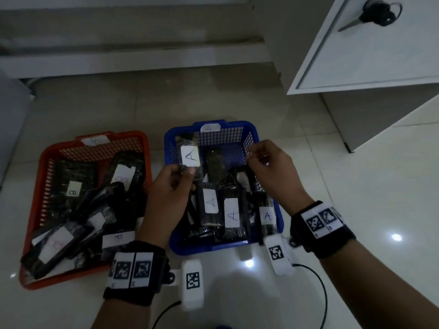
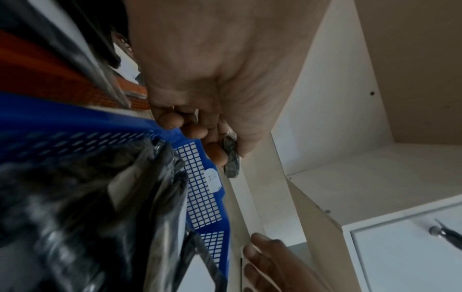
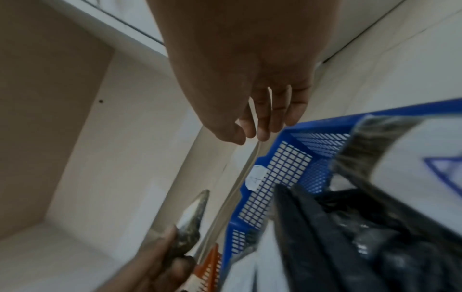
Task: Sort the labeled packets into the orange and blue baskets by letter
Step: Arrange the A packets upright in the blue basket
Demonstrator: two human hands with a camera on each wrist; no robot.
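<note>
- Your left hand (image 1: pixel 166 188) pinches a dark packet (image 1: pixel 188 153) by its lower end, thumb on the front; its white label reads A, and it hangs over the near-left part of the blue basket (image 1: pixel 280 224).
- Your right hand (image 1: pixel 268 167) hovers over the right wall of that basket, fingers loosely bent with the tips near each other; the right wrist view shows nothing between them.
- Judged from this, you are at the placing step for an A packet, and the blue basket, tagged A on its far rim, seems the right one.
- The next move calls for lowering the packet and letting go; the basket is already crowded with A packets, so aim for the freer far end.
- The orange basket (image 1: pixel 35 198) sits just beside the blue one, on its left, and holds packets marked B, some spilling over the near rim.
- Near you on the tiled floor (image 1: pixel 356 186) lie black cables (image 1: pixel 325 295); they are not in your path.
- A white cabinet (image 1: pixel 356 55) stands at the far right, well apart, with scissors (image 1: pixel 375 15) on its top.
</note>
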